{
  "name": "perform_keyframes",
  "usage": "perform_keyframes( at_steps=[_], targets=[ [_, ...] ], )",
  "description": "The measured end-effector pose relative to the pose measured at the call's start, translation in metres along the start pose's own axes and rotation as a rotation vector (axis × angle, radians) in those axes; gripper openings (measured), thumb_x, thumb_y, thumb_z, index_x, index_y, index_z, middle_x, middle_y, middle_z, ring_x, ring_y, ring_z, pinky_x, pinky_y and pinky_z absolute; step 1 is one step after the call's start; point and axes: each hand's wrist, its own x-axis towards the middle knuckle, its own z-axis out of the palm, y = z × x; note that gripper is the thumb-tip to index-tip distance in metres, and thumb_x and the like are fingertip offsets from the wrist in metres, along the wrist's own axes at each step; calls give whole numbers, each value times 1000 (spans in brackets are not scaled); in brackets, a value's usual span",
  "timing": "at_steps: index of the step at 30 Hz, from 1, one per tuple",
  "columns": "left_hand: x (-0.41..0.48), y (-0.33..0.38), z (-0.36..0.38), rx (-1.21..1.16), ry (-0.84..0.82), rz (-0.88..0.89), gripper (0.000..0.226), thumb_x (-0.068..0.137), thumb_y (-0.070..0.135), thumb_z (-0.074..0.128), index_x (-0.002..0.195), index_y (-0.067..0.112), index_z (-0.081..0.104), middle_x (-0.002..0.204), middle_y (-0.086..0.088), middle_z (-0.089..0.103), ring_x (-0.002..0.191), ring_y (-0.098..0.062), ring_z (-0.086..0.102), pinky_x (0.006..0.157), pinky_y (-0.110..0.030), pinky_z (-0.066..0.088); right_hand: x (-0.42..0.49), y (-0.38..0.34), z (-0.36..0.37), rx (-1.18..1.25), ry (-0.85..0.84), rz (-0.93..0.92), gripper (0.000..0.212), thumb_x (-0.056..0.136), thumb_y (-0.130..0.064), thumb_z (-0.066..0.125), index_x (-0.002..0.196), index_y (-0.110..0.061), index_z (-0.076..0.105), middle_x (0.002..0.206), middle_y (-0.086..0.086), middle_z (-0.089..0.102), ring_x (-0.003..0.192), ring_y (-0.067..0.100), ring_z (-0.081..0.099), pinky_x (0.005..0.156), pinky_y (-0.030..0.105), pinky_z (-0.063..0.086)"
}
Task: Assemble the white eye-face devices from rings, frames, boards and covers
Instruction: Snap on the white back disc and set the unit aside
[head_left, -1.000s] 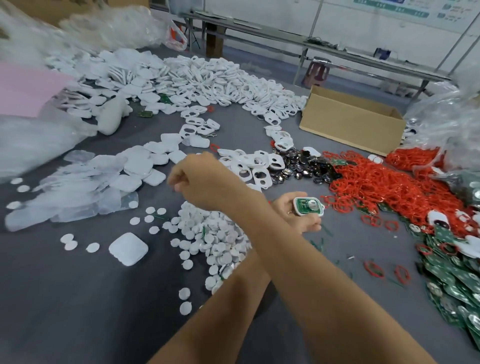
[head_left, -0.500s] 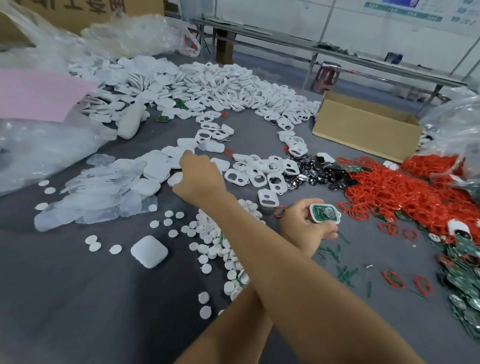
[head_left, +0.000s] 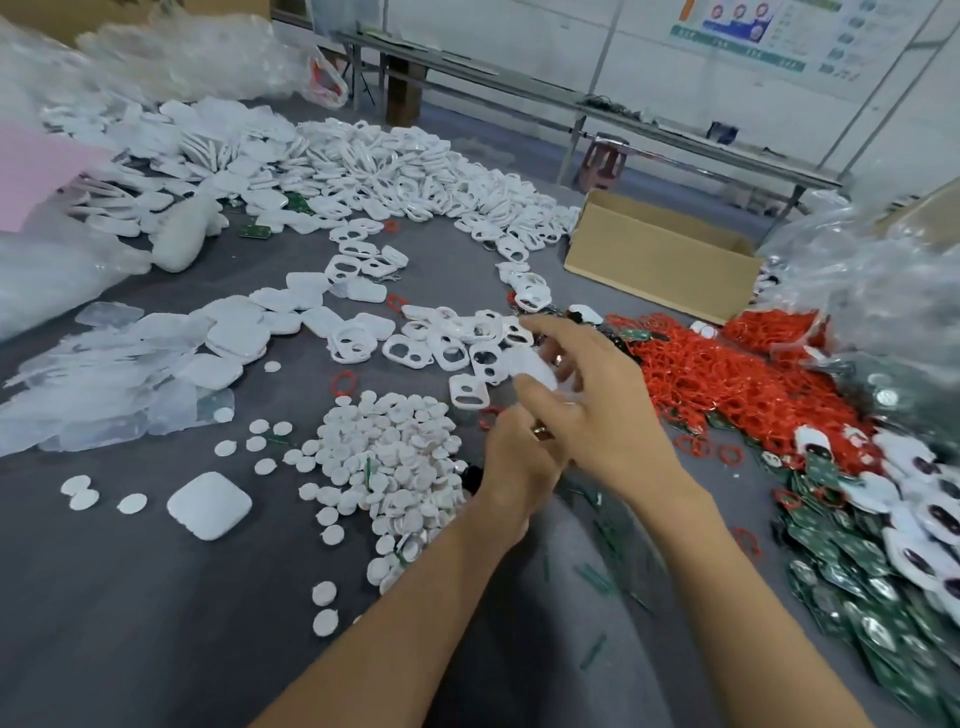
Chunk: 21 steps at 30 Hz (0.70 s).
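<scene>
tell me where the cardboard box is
Head view, upper right: the cardboard box sits right of the white frames and behind the red rings.

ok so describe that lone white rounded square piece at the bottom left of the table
The white rounded-square piece looks like smooth, matte white plastic, gently domed, with rounded corners and no holes showing. It lies flat and alone on the grey table, left of the pile of small white discs. Only the table touches it.

The right hand (head_left: 597, 415) holds a blurred white cover (head_left: 532, 369) just above the left hand (head_left: 511, 467).
</scene>
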Motion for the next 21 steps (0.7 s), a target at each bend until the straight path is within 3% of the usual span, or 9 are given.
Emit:
perform_keyframes(
  at_steps=[2, 8, 11, 14, 16, 21],
  targets=[
    [4, -4, 0, -52, 6, -43, 32, 83, -12, 62, 112, 0, 62, 105, -21, 70, 81, -18, 65, 70, -30, 57, -12, 20, -9, -34, 68, 42, 35, 86, -16, 65, 120, -21, 62, 91, -2, 54, 81, -4, 48, 72, 3, 33],
    [2, -5, 2, -147, -34, -50, 41, 77, -19, 66, 110, 4, 60, 96, -13, 69, 67, -11, 67, 61, -21, 57, -35, 68, -24, -125, 172, 177, 20, 88, -19, 65, 108, -19, 68, 87, 6, 56, 73, 3, 49, 69, 4, 34],
    [1, -4, 3, -132, -20, -56, 43, 77, -19, 67, 112, 5, 60, 96, -11, 68, 73, -15, 66, 61, -21, 58, -36, 74, -22, -125, 162, 176, 15, 88, -19, 66, 103, -16, 68, 85, 6, 58, 72, 1, 50, 69, 3, 34],
    [0, -3, 3, -105, -26, -49, 43, 77, -19, 66, 113, 2, 61, 97, -11, 69, 72, -16, 66, 62, -23, 59, -34, 75, -16, -137, 91, 193, 10, 88, -21, 67, 95, -15, 68, 82, 5, 58, 74, 12, 53, 70, 15, 37],
    [1, -4, 3, -84, -36, -37, 41, 78, -20, 64, 112, 2, 62, 100, -14, 69, 71, -16, 67, 63, -24, 59, -35, 75, -11, -114, 21, 218, 15, 89, -23, 65, 102, -17, 68, 90, 5, 58, 80, 16, 53, 75, 23, 39],
    [1, -5, 3, -70, -43, -29, 41, 78, -18, 67, 112, 4, 62, 104, -16, 69, 75, -15, 68, 69, -28, 60, -36, 74, -13, 1, -20, 252, 14, 90, -22, 62, 103, -19, 68, 93, -4, 58, 81, 15, 55, 76, 25, 42]
  ],
)
